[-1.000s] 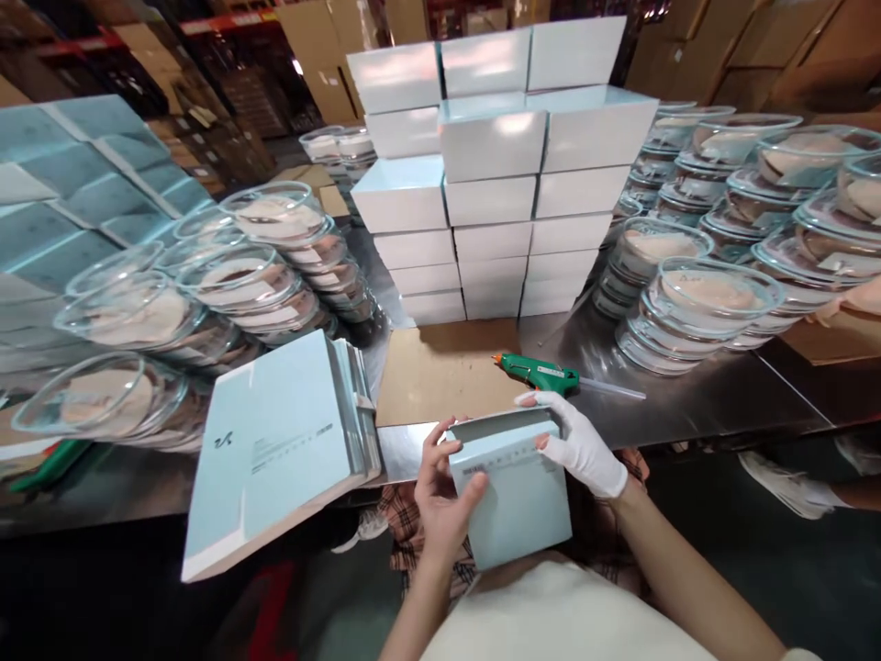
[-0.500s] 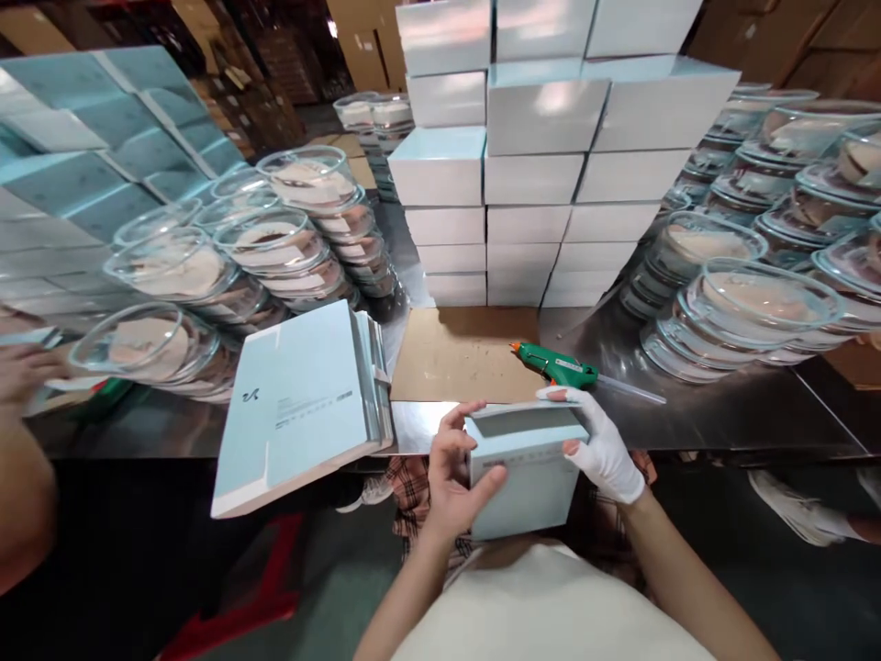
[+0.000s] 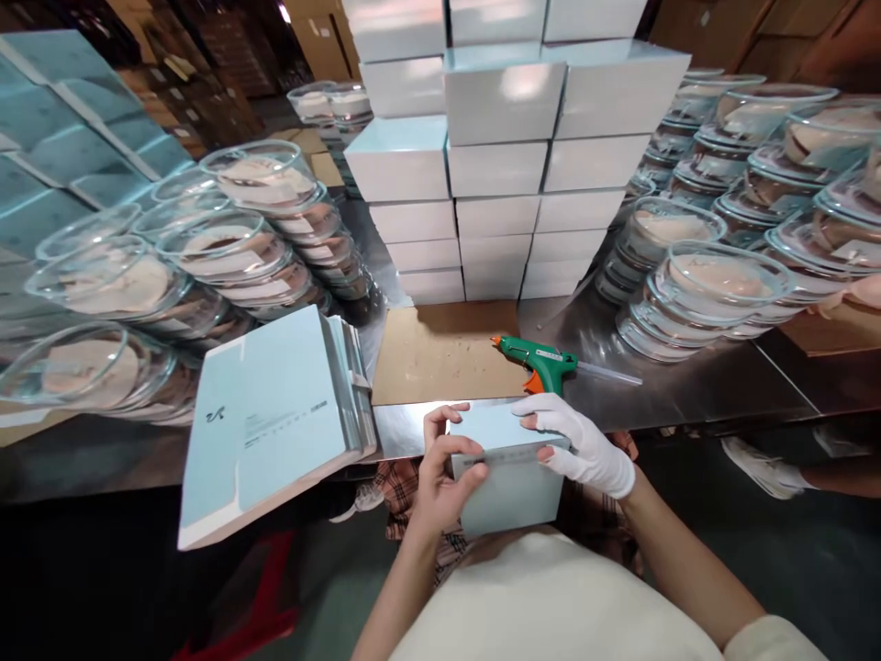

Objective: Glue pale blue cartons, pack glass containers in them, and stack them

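A pale blue cardboard box (image 3: 510, 496) sits at my lap by the table's front edge, its top panel lying closed. My left hand (image 3: 444, 473) is bare and grips the box's left side, with the thumb on the near face and fingers over the top. On my right hand (image 3: 582, 445) is a white glove with some fingertips exposed; it clasps the top right corner of the box. Just beyond the box, a green glue gun (image 3: 543, 360) with an orange trigger lies on a brown cardboard sheet (image 3: 440, 358), its clear glue stick poking out to the right.
To my left, a stack of flattened pale blue boxes (image 3: 268, 427) overhangs the edge of the metal table (image 3: 722, 367). White boxes (image 3: 502, 170) are piled high at the back. Stacked glass bowls (image 3: 262, 184) stand left, with more glass bowls (image 3: 722, 275) on the right.
The box's top flap has folded down, covering the opening seen earlier. Both hands stay on the box. My view has swung slightly right, and the person's arm at far left has left it.
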Motion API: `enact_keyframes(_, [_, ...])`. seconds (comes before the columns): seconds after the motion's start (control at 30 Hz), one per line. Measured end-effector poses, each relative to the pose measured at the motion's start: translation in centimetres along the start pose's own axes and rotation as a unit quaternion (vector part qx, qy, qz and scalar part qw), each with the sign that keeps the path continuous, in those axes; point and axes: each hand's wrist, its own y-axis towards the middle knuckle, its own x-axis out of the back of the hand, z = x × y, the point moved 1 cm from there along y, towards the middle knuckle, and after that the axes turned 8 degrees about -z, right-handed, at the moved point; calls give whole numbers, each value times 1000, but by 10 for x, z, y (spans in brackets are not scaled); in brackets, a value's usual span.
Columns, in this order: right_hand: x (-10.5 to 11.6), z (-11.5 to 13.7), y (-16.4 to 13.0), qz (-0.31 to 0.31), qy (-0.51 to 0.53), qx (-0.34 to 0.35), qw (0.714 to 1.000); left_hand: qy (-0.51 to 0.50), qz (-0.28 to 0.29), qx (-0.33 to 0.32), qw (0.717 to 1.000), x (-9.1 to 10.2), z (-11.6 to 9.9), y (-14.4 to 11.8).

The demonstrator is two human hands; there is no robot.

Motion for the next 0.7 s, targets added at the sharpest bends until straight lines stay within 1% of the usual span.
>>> enact_keyframes(0.13, [-2, -2, -2, 4, 6, 7, 1000, 2, -13, 24, 1000, -3, 0, 0])
enact_keyframes(0.27, [-4, -6, 0, -10, 37, -16, 999, 0, 16, 42, 999, -4, -1, 0])
enact_keyframes(0.33, [-9, -6, 0, -14, 58, -26, 998, 2, 27, 48, 998, -3, -1, 1])
enact_keyframes(0.37, [-13, -6, 0, -29, 66, -27, 997, 1, 29, 51, 998, -3, -1, 2])
enact_keyframes(0.4, [-17, -6, -1, -58, 69, -28, 996, -2, 25, 54, 998, -3, -1, 2])
enact_keyframes(0.47, [-26, -6, -4, -148, 52, -28, 987, -8, 5, 61, 998, -5, -1, 3])
enact_keyframes(0.53, [-35, -6, -6, -249, 22, -33, 968, -12, -21, 64, 998, -7, -1, 3])
enact_keyframes(0.57, [-39, -7, -6, -288, 9, -40, 957, -14, -31, 63, 997, -8, -2, 3])
enact_keyframes(0.6, [-42, -7, -6, -314, -1, -50, 948, -15, -38, 62, 997, -8, -2, 2])
enact_keyframes(0.63, [-43, -7, -4, -327, -5, -59, 943, -15, -43, 64, 997, -8, -1, 2])
enact_keyframes(0.67, [-44, -8, -3, -327, -6, -65, 943, -14, -47, 72, 996, -8, -1, 1])
enact_keyframes(0.7, [-44, -7, -1, -313, -9, -60, 948, -13, -56, 89, 994, -6, 1, 1])
